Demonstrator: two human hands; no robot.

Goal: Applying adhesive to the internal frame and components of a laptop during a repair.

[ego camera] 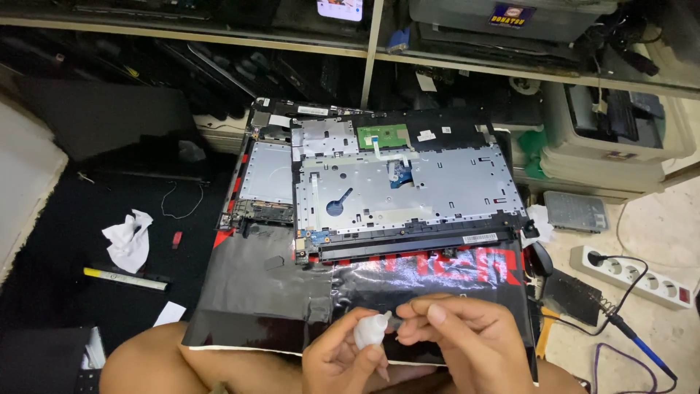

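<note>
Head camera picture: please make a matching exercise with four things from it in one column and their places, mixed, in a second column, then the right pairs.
Things:
1. small white bottle
2. crumpled white tissue
3. white power strip
4. opened laptop

Places:
A. on the light floor at the right
B. on the glossy black sheet, in the middle
C. between the left hand and right hand
D. on the dark mat at the left

Pairs: 1-C, 2-D, 3-A, 4-B

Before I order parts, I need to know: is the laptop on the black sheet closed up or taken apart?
Taken apart: the laptop's palmrest panel lies underside up, bare metal and green board showing, over the base.
</note>
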